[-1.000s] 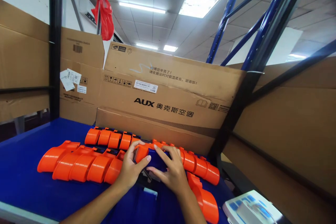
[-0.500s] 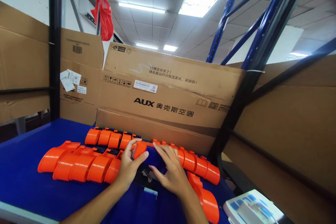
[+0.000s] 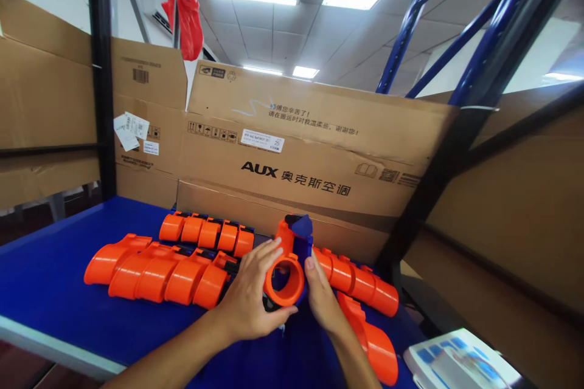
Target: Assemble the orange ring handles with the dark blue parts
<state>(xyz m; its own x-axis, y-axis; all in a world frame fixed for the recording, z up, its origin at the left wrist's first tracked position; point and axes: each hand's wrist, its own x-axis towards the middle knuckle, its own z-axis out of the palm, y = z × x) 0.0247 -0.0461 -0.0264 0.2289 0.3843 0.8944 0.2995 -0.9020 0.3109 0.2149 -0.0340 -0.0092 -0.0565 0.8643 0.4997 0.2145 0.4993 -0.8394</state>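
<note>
Between both hands, above the blue tabletop (image 3: 50, 255), is an orange and blue tape dispenser (image 3: 288, 237), its round orange hub turned toward me. My left hand (image 3: 253, 289) grips it from the left, fingers over the orange side and thumb below the hub. On its blue side, my right hand (image 3: 322, 292) holds on with the thumb up, and its other fingers are mostly hidden behind. Similar curved orange parts (image 3: 176, 279) lie in rows left of my left hand. More orange parts (image 3: 360, 282) line up beyond my right hand, and others (image 3: 376, 349) sit nearer on that side.
A large cardboard panel (image 3: 301, 146) stands along the back edge. Dark rack posts (image 3: 103, 85) rise at the left and right. At the lower right is a white device with blue buttons (image 3: 460, 358). A red plastic bag (image 3: 187, 18) hangs at the upper left.
The tape dispenser has been turned so its open orange hub faces me, with its top pointing up. My left hand has shifted right and under it; my right hand has moved to its right side.
</note>
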